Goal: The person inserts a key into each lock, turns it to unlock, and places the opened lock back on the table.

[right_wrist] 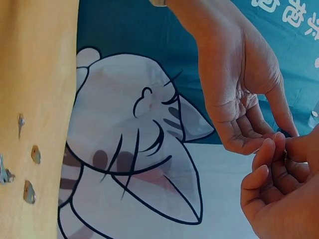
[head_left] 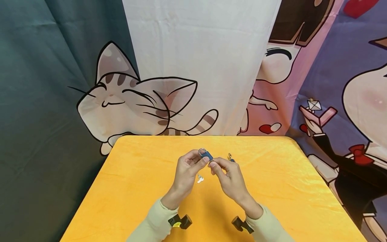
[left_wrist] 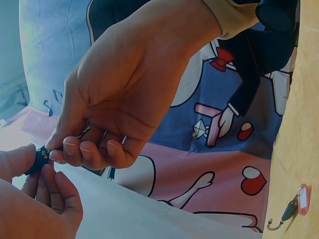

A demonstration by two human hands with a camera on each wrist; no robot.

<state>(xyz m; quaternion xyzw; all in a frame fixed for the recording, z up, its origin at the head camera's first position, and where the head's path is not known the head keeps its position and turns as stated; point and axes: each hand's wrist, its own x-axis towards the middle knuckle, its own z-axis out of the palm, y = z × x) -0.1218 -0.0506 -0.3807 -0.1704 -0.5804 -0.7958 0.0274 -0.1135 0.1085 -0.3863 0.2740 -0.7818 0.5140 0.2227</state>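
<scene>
My left hand (head_left: 188, 170) holds a blue padlock (head_left: 206, 154) between thumb and fingers, its silver shackle pointing up and left. Against the padlock's lower end my right hand (head_left: 231, 178) pinches a small key-like metal piece (right_wrist: 285, 154), mostly covered by the fingertips. In the left wrist view the right hand (left_wrist: 124, 94) faces the padlock (left_wrist: 39, 160), whose end with a brassy spot shows. The left hand (left_wrist: 42, 209) grips it from below in that view. On the table below the hands lie silver keys (head_left: 200, 179).
Beyond the right hand, another blue padlock (left_wrist: 289, 211) with its shackle swung out lies by a red-rimmed tag (left_wrist: 303, 199). Several small metal items, including one near the edge (right_wrist: 30, 191), rest on the yellow-covered table (head_left: 145, 188). A cartoon-printed curtain (head_left: 199, 50) hangs behind.
</scene>
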